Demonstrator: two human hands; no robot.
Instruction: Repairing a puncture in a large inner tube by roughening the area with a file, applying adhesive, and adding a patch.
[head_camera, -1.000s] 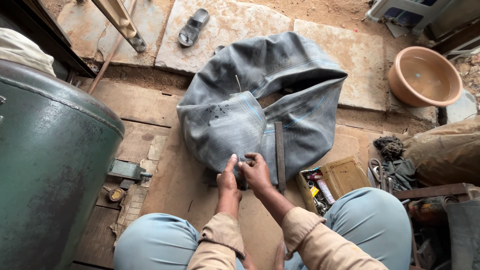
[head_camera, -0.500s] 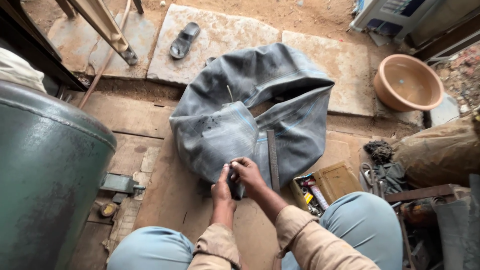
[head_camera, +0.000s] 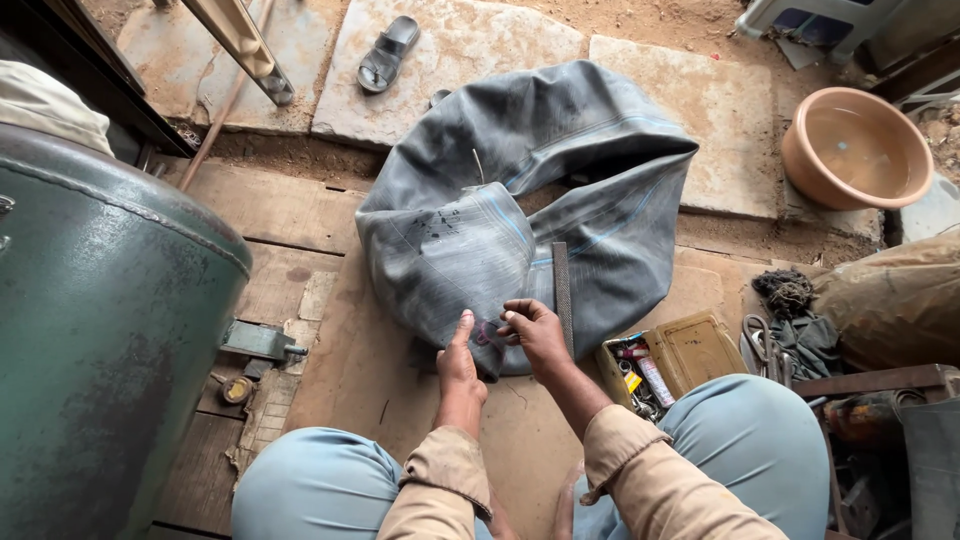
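Note:
A large grey rubber inner tube (head_camera: 530, 190) lies folded on the wooden floor before my knees. My left hand (head_camera: 458, 357) presses its near edge with fingers and thumb pinching the rubber. My right hand (head_camera: 533, 330) is closed on the same edge right beside it, around a small pinkish spot on the rubber. A flat metal file (head_camera: 562, 290) rests on the tube just right of my right hand. A thin valve stem (head_camera: 480, 167) sticks up from the tube.
A big green metal tank (head_camera: 100, 330) stands at left. An open box of small tools (head_camera: 665, 365) sits by my right knee. A terracotta basin (head_camera: 858, 148) is at the far right, a sandal (head_camera: 385, 55) on the stone slabs beyond.
The view shifted slightly. My hands stay on the tube's near edge; the left thumb has lifted and the fingers have spread a little along the rubber.

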